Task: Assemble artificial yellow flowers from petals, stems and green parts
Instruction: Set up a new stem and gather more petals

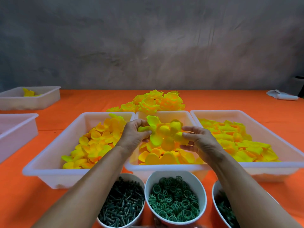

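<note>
Both hands hold a yellow petal piece (164,134) with several round lobes above the middle white tray (164,167). My left hand (133,137) pinches its left lobes, fingers curled. My right hand (199,140) pinches its right edge between thumb and fingers. Loose yellow petals fill the middle tray, the left tray (54,162) and the right tray (279,145). Near the front stand a white bowl of dark green stems (123,204), a bowl of green ring parts (174,199), and a third bowl of green parts (225,209), partly hidden by my right forearm.
A heap of finished yellow flowers (153,102) lies behind the trays on the orange table (24,203). Two more white trays (32,97) sit at the far left, one with a few yellow pieces. A white roll (283,96) lies at the far right. A grey wall rises behind.
</note>
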`<state>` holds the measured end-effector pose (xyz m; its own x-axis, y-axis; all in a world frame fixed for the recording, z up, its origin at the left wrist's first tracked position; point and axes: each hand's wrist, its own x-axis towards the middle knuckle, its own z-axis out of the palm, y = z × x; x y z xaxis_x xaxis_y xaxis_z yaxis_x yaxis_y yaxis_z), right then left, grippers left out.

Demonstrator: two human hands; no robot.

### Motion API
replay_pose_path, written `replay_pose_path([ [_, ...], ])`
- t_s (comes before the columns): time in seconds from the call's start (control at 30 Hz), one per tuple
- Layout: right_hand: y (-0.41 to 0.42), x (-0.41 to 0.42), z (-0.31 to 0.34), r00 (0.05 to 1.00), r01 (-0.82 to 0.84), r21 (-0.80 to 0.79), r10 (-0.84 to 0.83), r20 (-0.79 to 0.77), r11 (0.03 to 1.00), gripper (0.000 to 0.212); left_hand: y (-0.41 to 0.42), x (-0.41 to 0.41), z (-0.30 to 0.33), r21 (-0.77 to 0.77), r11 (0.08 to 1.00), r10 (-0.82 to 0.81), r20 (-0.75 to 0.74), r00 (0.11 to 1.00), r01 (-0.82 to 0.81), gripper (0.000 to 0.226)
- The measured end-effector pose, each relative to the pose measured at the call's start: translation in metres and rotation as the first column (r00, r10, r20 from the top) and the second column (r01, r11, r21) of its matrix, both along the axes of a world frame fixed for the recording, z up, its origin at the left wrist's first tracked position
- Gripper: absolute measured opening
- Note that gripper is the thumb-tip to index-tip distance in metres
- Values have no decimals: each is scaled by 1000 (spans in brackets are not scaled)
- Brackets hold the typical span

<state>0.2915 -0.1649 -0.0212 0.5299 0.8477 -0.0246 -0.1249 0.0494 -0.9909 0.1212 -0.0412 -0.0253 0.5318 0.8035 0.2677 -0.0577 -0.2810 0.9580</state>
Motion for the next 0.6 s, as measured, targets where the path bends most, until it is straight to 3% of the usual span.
replay_pose_path([
  [0.2, -4, -1, 2, 996, 86, 169, -88, 6, 982, 20, -1, -2, 3, -63, 997, 38, 26, 999, -36, 15],
  [0.4, -3, 0, 1, 984, 175, 203, -180, 6, 963, 13, -5, 3, -1, 108, 993, -16, -276, 961, 47, 22],
  [0.6, -2, -1, 1, 982, 182, 203, -190, 19, 962, 11, -2, 0, 1, 12, 997, -75, -156, 985, 78, 33],
])
